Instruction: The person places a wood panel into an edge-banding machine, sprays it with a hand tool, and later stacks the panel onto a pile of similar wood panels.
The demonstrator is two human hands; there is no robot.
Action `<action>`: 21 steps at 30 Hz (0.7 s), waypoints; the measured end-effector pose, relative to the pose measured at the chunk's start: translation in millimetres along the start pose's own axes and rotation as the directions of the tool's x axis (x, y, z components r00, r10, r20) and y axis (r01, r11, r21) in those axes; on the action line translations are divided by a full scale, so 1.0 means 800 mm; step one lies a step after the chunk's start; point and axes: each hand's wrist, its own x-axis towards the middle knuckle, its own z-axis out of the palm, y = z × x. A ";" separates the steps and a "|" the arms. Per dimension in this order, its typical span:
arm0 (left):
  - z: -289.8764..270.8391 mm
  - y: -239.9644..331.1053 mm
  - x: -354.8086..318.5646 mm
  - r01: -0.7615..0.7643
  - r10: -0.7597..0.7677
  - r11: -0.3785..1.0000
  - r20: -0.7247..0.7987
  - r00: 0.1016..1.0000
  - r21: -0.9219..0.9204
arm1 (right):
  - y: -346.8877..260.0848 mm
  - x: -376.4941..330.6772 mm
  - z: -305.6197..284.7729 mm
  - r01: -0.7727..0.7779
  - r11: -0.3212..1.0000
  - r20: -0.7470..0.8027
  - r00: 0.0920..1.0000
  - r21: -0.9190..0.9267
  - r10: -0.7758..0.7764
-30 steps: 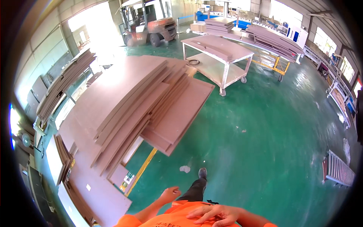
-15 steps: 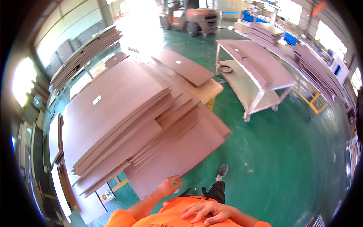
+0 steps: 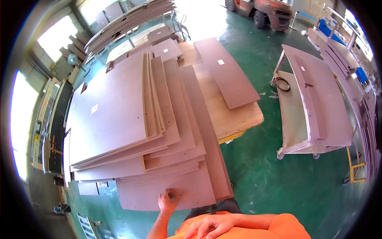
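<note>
Left hand (image 3: 168, 200) makes the only grip on the work: its fingers (image 3: 173, 195) are spread and laid flat on the near edge of the lowest board (image 3: 159, 191), thumb side up, with nothing pinched between them. Right hand (image 3: 209, 225) rests loosely curled against the orange shirt (image 3: 246, 229) at about 6 o'clock, fingers half bent, holding nothing. That board is the nearest sheet of a fanned stack of pinkish-brown boards (image 3: 131, 119), which fills the middle and the 9 to 12 o'clock part of the view; the sheets overlap like shingles, each upper one set back toward 10 o'clock. 1 narrower panel (image 3: 225, 71) lies apart on a pale wooden sheet (image 3: 234, 115) at 1 o'clock, with a small white label on it. At 3 o'clock a wheeled cart (image 3: 306, 115) stands on the green floor (image 3: 262, 179), well apart from the stack, carrying long boards and a dark coil of cable (image 3: 283, 84) on its lower shelf. More board stacks run along the rim at 11 o'clock and 2 o'clock. A forklift (image 3: 270, 12) stands at 12 o'clock, far beyond the stack. Bright windows show at 9 and 10 o'clock.
</note>
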 end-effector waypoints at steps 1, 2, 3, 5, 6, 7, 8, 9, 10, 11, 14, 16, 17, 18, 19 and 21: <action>-0.001 0.003 0.005 0.029 -0.029 1.000 -0.008 1.000 -0.011 | -0.009 0.004 -0.016 -0.150 0.989 0.086 0.985 -0.005 0.150; -0.003 0.006 0.008 0.053 -0.054 0.998 -0.013 0.998 -0.022 | -0.021 0.002 -0.020 -0.037 0.999 0.086 0.996 0.016 0.035; -0.006 0.008 0.010 0.079 -0.079 0.997 -0.012 0.997 -0.024 | -0.034 -0.002 -0.020 0.078 0.996 0.078 0.994 0.037 -0.081; -0.007 0.009 0.011 0.132 -0.132 0.991 -0.001 0.991 -0.032 | -0.068 0.003 -0.021 0.165 0.985 0.059 0.984 0.055 -0.168; -0.008 0.010 0.011 0.154 -0.154 0.988 0.011 0.988 -0.024 | -0.082 0.004 -0.024 0.141 0.989 0.053 0.988 0.052 -0.143; -0.007 0.011 0.011 0.175 -0.175 0.984 0.026 0.984 -0.016 | -0.092 0.005 -0.027 0.116 0.992 0.043 0.992 0.049 -0.119; -0.007 0.013 0.011 0.196 -0.196 0.981 0.041 0.980 -0.008 | -0.097 0.010 -0.028 0.166 0.983 0.043 0.985 0.082 -0.169; -0.006 0.014 0.011 0.200 -0.200 0.980 0.031 0.979 -0.002 | -0.098 0.017 -0.029 0.214 0.970 0.040 0.975 0.116 -0.220; -0.006 0.016 0.011 0.204 -0.204 0.979 0.019 0.979 0.004 | -0.095 0.023 -0.031 0.263 0.953 0.037 0.962 0.149 -0.271; -0.005 0.017 0.009 0.207 -0.207 0.978 0.008 0.978 0.011 | -0.090 0.026 -0.032 0.289 0.942 0.041 0.953 0.170 -0.300; 0.002 0.018 -0.012 0.061 -0.054 0.992 -0.066 0.996 0.109 | -0.063 0.037 -0.029 0.345 0.907 0.029 0.932 0.243 -0.362; 0.002 0.013 -0.032 0.017 -0.013 0.998 -0.058 0.998 0.068 | -0.028 0.038 -0.019 0.348 0.884 -0.005 0.931 0.313 -0.365; -0.003 0.014 -0.042 -0.005 0.008 0.999 -0.057 0.998 0.041 | 0.000 0.031 -0.020 0.091 0.941 0.077 0.989 0.327 -0.122; -0.011 0.012 -0.056 -0.013 0.013 1.000 0.012 1.000 0.003 | 0.034 0.021 -0.028 -0.176 0.931 0.163 0.978 0.320 0.129; -0.013 -0.003 -0.077 0.026 -0.022 0.996 0.047 0.999 -0.080 | 0.060 0.022 -0.028 -0.439 0.852 0.254 0.892 0.286 0.375; -0.016 -0.039 -0.129 0.126 -0.120 0.942 0.039 0.992 -0.310 | 0.069 0.082 0.014 0.062 0.857 0.095 0.987 0.512 -0.128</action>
